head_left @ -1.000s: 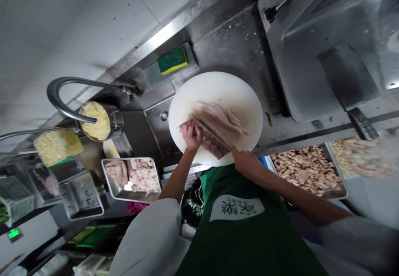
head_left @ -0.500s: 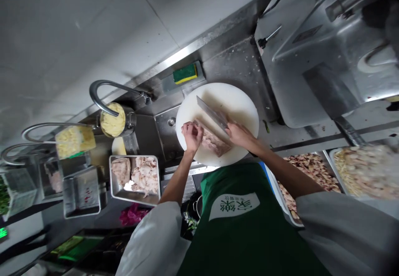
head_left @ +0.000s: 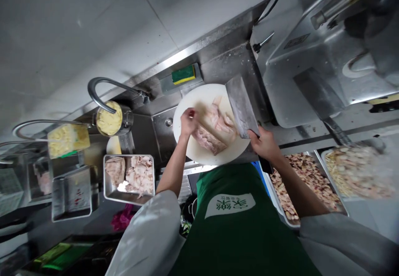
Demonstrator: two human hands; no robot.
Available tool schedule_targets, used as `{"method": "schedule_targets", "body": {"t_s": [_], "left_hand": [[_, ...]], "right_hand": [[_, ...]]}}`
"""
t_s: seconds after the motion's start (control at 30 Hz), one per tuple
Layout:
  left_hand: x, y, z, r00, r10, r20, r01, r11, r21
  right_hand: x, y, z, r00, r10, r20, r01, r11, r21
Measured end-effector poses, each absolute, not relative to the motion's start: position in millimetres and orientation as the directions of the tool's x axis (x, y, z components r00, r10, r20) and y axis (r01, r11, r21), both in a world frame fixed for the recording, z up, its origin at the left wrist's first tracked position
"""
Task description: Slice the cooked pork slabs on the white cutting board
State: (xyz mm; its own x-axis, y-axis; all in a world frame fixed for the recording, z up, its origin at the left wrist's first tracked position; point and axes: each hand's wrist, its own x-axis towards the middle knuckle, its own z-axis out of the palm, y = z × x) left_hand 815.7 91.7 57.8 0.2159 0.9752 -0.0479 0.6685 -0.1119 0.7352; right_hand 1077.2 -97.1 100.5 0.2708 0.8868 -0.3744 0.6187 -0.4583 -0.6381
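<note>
My right hand (head_left: 264, 145) is closed round the handle of a broad cleaver (head_left: 240, 106). Its blade is tilted so that the flat side shows, over the right edge of a round white cutting board (head_left: 202, 95). On the board lies a long block of pale pink meat (head_left: 208, 139). Thin slices of meat (head_left: 220, 120) lie loose above the block. My left hand (head_left: 188, 122) hovers at the block's upper left end, its fingers curled but smeared by motion. Whether they grip anything does not show.
A steel tray (head_left: 106, 184) at left holds meat pieces. A tray of chopped brownish food (head_left: 304, 176) stands at right, beside another of pale strips (head_left: 358, 172). Behind the board lies a green and yellow sponge (head_left: 183, 75). A curved faucet (head_left: 93, 91) overhangs a tub of yellow slices (head_left: 109, 120).
The cleaver has moved right, away from the meat block, and turned its flat side up. Loose slices now show on the board. My left hand has shifted slightly up.
</note>
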Motion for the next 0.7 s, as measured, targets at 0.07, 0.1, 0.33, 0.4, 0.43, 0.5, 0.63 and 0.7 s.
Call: {"method": "schedule_targets", "body": {"t_s": [0.07,0.1,0.33,0.4,0.43,0.5,0.63,0.7], "left_hand": [[844.7,90.9,51.3,0.369,0.913,-0.173,0.722,-0.164,0.672],[858.6,87.4,47.0,0.384,0.901,-0.202,0.76,-0.185,0.623],[884.2,75.7,28.5,0.165,0.98,-0.115,0.806,-0.067,0.588],[876.4,80.9,29.7,0.13,0.979,-0.158,0.683,0.027,0.73],[873.0,83.1,31.1,0.13,0.973,-0.188,0.594,0.075,0.801],[868.4,85.5,36.3,0.157,0.954,-0.254,0.388,0.177,0.905],[867.8,84.6,63.9,0.311,0.89,-0.334,0.089,0.323,0.942],[871.9,83.8,84.8,0.443,0.824,-0.354,0.079,0.357,0.931]], "right_hand": [[1084.3,-109.2,97.8,0.325,0.858,-0.398,0.564,-0.513,-0.647],[1087.3,-116.5,96.9,0.356,0.84,-0.41,0.539,-0.543,-0.644],[1094.6,-171.3,91.9,0.465,0.667,-0.582,0.326,-0.74,-0.588],[1093.4,-181.7,91.5,0.474,0.63,-0.615,0.271,-0.769,-0.579],[1092.8,-185.5,91.3,0.477,0.621,-0.622,0.249,-0.774,-0.581],[1092.0,-190.4,90.9,0.48,0.618,-0.623,0.221,-0.772,-0.596],[1092.2,-192.6,87.8,0.485,0.624,-0.613,0.21,-0.763,-0.611],[1092.9,-192.2,85.7,0.487,0.639,-0.596,0.223,-0.75,-0.623]]}}
